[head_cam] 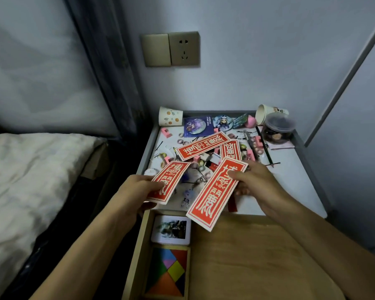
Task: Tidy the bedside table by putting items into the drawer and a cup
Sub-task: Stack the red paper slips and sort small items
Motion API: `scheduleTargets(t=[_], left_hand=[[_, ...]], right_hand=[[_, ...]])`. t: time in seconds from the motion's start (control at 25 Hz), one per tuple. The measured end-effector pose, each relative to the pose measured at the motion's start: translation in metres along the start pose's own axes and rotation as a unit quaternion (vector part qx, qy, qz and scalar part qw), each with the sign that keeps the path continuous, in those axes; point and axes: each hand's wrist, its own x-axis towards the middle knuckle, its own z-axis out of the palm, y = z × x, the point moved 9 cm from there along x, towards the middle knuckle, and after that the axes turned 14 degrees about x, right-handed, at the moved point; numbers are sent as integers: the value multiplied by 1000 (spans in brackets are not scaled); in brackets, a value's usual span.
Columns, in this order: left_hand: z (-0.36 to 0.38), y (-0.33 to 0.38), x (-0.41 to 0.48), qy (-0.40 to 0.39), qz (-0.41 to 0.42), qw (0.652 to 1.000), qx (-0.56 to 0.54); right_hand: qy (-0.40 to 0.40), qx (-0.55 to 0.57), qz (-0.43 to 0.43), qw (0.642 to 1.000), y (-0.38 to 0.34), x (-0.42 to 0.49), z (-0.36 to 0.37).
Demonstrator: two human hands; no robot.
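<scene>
My left hand (136, 192) grips a red paper card (169, 180) by its lower end, above the table's front left corner. My right hand (255, 180) pinches a second, longer red card (216, 193) whose lower end hangs over the open wooden drawer (247, 256). Two more red cards (201, 146) (230, 150) lie on the cluttered bedside table (290, 169). One paper cup (170, 116) lies on its side at the back left. Another cup (263, 113) is tipped at the back right.
The drawer holds a white photo box (171, 229) and a coloured tangram (168, 273) on its left side. Round badges (196, 126), pink clips, tape rolls, hairpins, a pencil (265, 146) and a lidded jar (277, 128) litter the table. A bed (30, 180) lies to the left, a wall socket (171, 49) behind.
</scene>
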Motion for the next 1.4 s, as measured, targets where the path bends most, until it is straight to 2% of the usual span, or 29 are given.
scheduleTargets(t=[0.12, 0.28, 0.36, 0.56, 0.84, 0.92, 0.96, 1.04, 1.16, 1.24, 1.32, 1.4], left_hand=[[-6, -9, -13, 14, 10, 1000, 7], [26, -3, -27, -75, 41, 993, 84], [36, 4, -28, -81, 62, 986, 128], [46, 24, -23, -62, 133, 945, 293], [51, 39, -19, -52, 164, 969, 179], [34, 35, -12, -22, 140, 987, 69], [23, 31, -8, -5, 122, 993, 4], [8, 22, 2, 10, 82, 989, -120], [1, 12, 12, 7, 40, 969, -242], [0, 9, 16, 5, 22, 959, -283], [-1, 11, 19, -2, 22, 953, -301], [-1, 15, 22, -4, 29, 954, -299]], right_hand=[[-28, -2, -2, 1000, 4, -7, 16], [-64, 43, -10, 997, 5, -14, 35], [-71, 68, -16, 995, 2, -17, 40], [-76, 44, -23, 996, 1, -20, 41], [-80, 36, -24, 996, -3, -21, 40], [-33, -72, -73, 994, -15, -7, 26], [-8, -170, -121, 978, -28, 4, 23], [-9, -372, -202, 906, -54, 36, 33], [-90, -559, -211, 797, -59, 95, 69], [-144, -605, -150, 769, -50, 127, 81], [-190, -610, -61, 767, -40, 147, 86], [-212, -641, -35, 737, -40, 157, 91]])
